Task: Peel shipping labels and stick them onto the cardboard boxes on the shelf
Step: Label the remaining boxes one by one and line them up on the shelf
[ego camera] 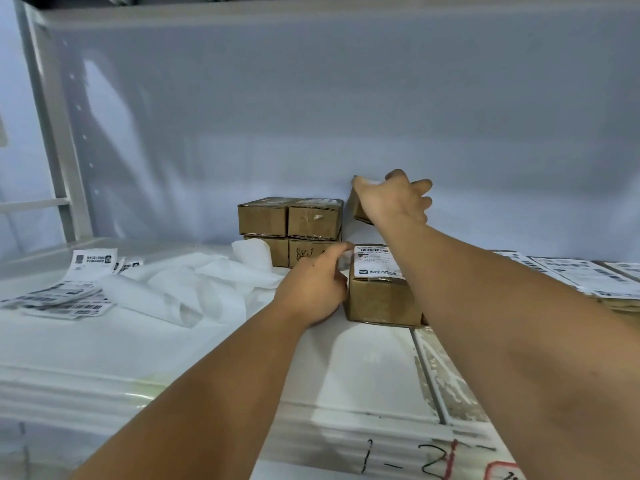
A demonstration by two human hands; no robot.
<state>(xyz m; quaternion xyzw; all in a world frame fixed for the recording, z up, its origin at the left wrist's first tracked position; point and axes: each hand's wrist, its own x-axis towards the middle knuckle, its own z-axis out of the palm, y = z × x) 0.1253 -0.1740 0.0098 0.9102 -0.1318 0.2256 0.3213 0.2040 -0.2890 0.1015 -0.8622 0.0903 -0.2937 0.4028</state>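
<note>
Right now the person has both arms stretched into the shelf (363, 358), and everything sits around one labelled box (381, 292) standing on the white shelf surface. A shipping label (375, 261) lies flat across its top and folds a little over the front edge.

The left hand (311, 289) is pressed in just beside that box's left face, with its fingers curled. Thumb and forefinger are closed on a pale scrap (344, 260) at the box's top left corner. The scrap is too blurred to say what it is.

The right hand (394, 199) is above and behind the labelled box, and the arm crosses over the box's right side. Its fingers clamp a second, lifted box (356, 207) of plain brown cardboard, tilted and clear of the shelf surface, close to the pale back wall. The two hands are well apart — one low, one high.

Behind and to the left of the labelled box stands a stack of four boxes (313, 221), two on two, and the lower right one has handwriting on its face. Further left, crumpled white backing paper (194, 285) spreads over the shelf. Beyond it lie loose label sheets (65, 301) with barcodes. To the right of the labelled box, flat parcels (588, 280) lie with labels already on top. On the shelf's front edge, below the box, "1-2" (398, 459) is handwritten.
</note>
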